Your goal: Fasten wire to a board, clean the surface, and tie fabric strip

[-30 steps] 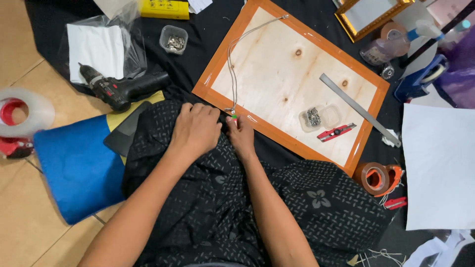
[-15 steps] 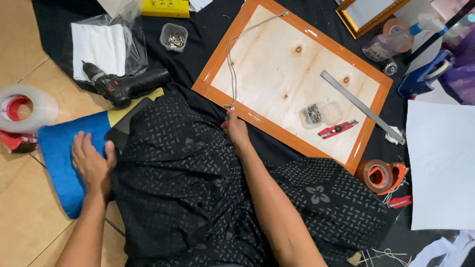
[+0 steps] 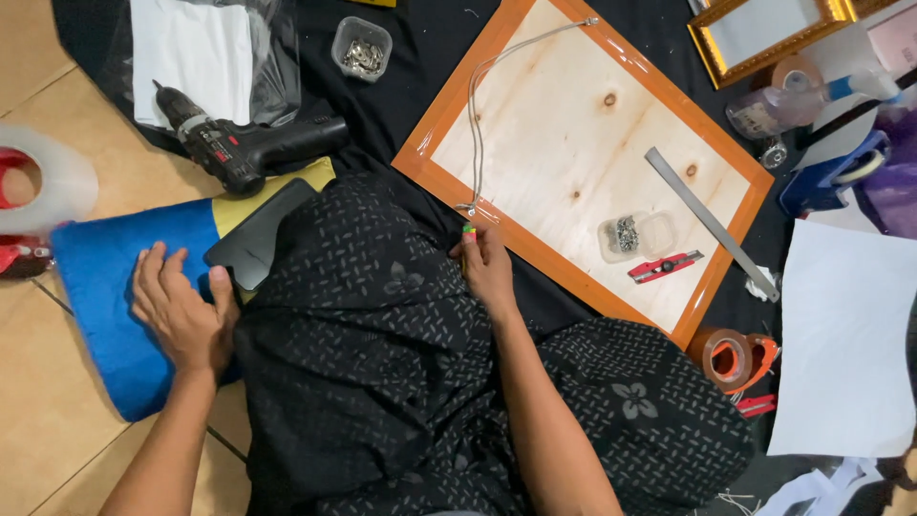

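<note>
While right hand (image 3: pixel 487 269) stays framed, left hand (image 3: pixel 181 311) (now flatter) on blue cushion (image 3: pixel 105 287).

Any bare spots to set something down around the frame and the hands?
Free: the frame backing between the hanging wire and the metal ruler; the tile floor below the blue cushion, beside the left hand. Crowded: top right around the bottles and gold frame; near the right hand, lap and frame edge meet.

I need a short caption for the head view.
Left hand rests on blue cushion; right hand at orange frame.
</note>
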